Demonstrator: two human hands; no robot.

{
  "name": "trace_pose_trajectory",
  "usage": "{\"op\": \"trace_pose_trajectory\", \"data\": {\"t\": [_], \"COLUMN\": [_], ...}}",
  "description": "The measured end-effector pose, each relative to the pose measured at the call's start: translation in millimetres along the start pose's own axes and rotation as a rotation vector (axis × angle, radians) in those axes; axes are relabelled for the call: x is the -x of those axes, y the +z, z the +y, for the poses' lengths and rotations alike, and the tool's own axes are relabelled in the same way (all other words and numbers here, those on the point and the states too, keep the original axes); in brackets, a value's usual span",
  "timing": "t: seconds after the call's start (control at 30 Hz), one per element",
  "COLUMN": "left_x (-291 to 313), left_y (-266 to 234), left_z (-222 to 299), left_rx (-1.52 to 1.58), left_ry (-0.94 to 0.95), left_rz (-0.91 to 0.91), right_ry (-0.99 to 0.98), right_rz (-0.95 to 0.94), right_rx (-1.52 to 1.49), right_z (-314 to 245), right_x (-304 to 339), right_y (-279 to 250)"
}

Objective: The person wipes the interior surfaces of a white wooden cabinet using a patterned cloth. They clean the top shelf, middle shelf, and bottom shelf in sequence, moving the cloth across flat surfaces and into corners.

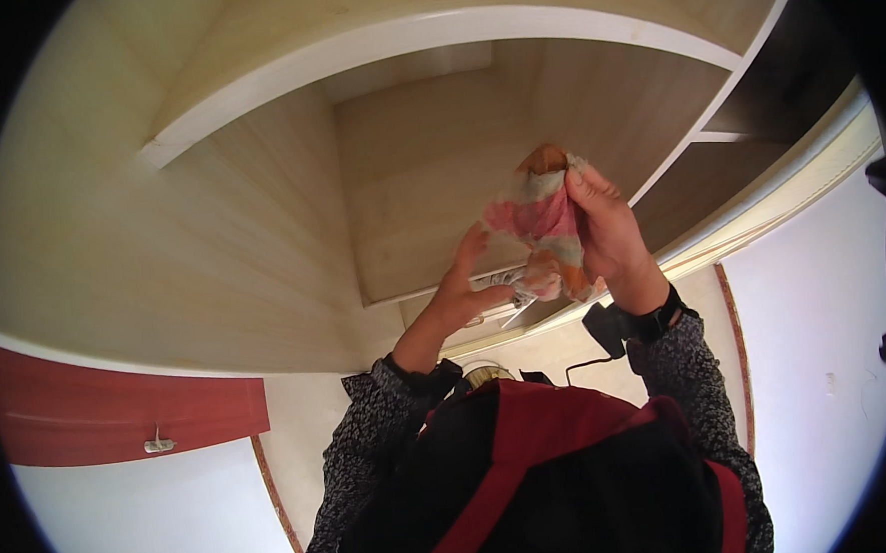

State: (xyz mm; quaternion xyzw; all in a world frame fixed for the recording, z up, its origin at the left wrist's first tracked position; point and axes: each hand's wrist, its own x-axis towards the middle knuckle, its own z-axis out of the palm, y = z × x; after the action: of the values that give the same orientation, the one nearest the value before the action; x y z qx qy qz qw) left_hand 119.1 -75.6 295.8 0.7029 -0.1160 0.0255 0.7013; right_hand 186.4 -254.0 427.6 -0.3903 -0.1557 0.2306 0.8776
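A crumpled cloth (pixel 550 216) in pink, white and orange hangs in front of the open wooden compartment. My right hand (pixel 613 226) grips its upper right side between thumb and fingers. My left hand (pixel 451 298) is just left of the cloth, with thumb and index finger spread apart. Its fingertips come close to the cloth's left edge; whether they touch is not clear. The cloth is slightly blurred, and its lower end droops between the two hands.
Pale wooden cabinet walls surround my hands, with a curved-looking shelf edge (pixel 430 25) above. At the right, an upright divider (pixel 719 97) borders darker compartments. A red door panel (pixel 119 404) with a metal handle (pixel 159 446) is at the lower left.
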Motion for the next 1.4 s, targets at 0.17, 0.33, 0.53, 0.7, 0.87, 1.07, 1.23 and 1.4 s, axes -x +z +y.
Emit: {"op": "trace_pose_trajectory", "data": {"t": [0.17,0.33,0.53,0.7,0.87,1.07,1.23,1.4], "left_x": [-25.2,-11.9,4.9,3.1,3.2,18.3,52.0,75.6], "left_y": [27.1,21.7,-4.0,2.3,13.7,-13.7,-27.1,-30.9], "left_z": [20.3,48.1,92.9,109.8,106.8,109.6,127.8,151.6], "left_rx": [0.405,0.279,0.289,0.35,0.305,0.089,-0.096,-0.496], "left_ry": [-0.193,-0.306,-0.17,-0.09,-0.173,-0.129,0.104,0.456], "left_rz": [-0.348,-0.342,-0.124,-0.104,-0.123,0.066,0.263,0.37], "right_ry": [-0.06,-0.004,0.262,0.01,0.077,0.387,-0.307,-1.136], "right_rz": [0.056,0.278,0.138,0.243,-0.468,-0.097,0.072,0.171], "right_rx": [0.082,0.607,1.289,1.596,1.02,0.584,0.329,1.046], "right_z": [-16.6,-26.9,-27.2,-33.7,11.0,-4.2,-101.6,-186.4], "right_x": [7.0,6.7,27.3,50.0,58.0,52.8,52.1,30.3], "right_y": [6.5,-19.2,-57.0,-61.3,-21.7,-6.9,40.7,82.7]}}
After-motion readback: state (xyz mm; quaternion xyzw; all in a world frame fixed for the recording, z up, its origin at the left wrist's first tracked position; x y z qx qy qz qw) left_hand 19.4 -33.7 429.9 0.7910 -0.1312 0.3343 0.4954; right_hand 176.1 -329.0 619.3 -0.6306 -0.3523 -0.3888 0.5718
